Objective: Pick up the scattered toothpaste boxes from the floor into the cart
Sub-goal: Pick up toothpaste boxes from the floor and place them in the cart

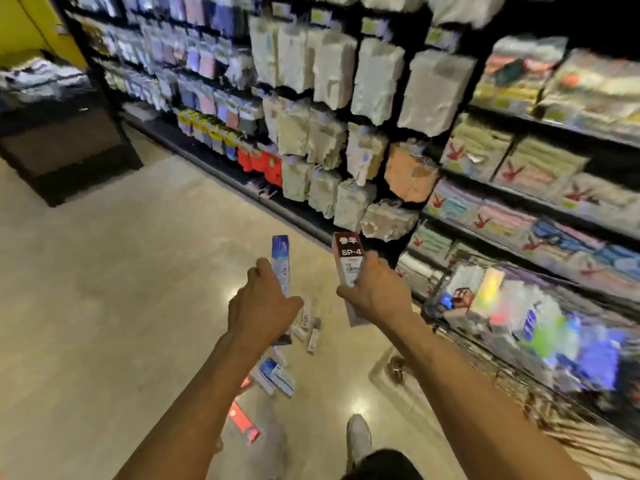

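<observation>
My left hand (263,306) grips a blue toothpaste box (281,261), held upright above the floor. A red and white toothpaste box (348,258) marked SP-4 stands upright in my right hand (375,289). Below my arms several more boxes lie scattered on the floor: small white ones (310,327), blue and white ones (275,375), and a red one (244,422). The wire cart (512,379) stands to the right of my right arm, blurred, with colourful goods inside.
Store shelves (519,161) with packaged goods run along the right and the back. A dark display stand (65,143) sits at the far left. Beige floor (121,289) stretches to the left. My shoe (358,438) is near the bottom.
</observation>
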`<state>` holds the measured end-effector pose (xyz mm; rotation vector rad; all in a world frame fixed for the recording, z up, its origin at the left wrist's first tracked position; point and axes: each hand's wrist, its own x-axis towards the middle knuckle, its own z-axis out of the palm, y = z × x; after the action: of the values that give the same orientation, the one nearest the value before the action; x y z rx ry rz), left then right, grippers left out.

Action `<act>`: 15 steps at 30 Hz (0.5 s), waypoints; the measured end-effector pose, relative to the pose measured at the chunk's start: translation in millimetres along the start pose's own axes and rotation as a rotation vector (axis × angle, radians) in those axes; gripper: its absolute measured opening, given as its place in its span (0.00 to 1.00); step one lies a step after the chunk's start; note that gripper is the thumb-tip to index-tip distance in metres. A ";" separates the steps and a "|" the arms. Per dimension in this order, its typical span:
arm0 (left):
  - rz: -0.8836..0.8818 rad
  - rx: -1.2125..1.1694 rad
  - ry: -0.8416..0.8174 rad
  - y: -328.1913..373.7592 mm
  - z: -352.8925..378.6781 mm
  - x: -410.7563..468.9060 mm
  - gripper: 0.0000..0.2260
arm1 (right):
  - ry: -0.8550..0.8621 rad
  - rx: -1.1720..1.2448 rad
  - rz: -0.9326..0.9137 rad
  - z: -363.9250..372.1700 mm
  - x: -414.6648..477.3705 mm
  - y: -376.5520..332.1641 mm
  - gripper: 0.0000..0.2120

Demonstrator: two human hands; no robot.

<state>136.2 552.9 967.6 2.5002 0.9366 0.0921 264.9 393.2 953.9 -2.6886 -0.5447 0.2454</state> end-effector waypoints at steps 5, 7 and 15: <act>0.240 -0.014 -0.097 119.0 51.6 -19.4 0.24 | 0.108 0.079 0.243 -56.2 -27.7 104.7 0.31; 0.317 -0.002 -0.141 165.2 74.0 -29.2 0.25 | 0.152 0.107 0.323 -74.8 -39.1 149.9 0.31; 0.512 0.011 -0.251 321.3 174.9 -71.4 0.23 | 0.289 0.097 0.564 -128.3 -80.5 330.8 0.37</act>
<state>314.4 225.6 962.7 2.6239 0.1867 -0.0646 334.6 36.2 945.0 -2.6563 0.3095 0.0266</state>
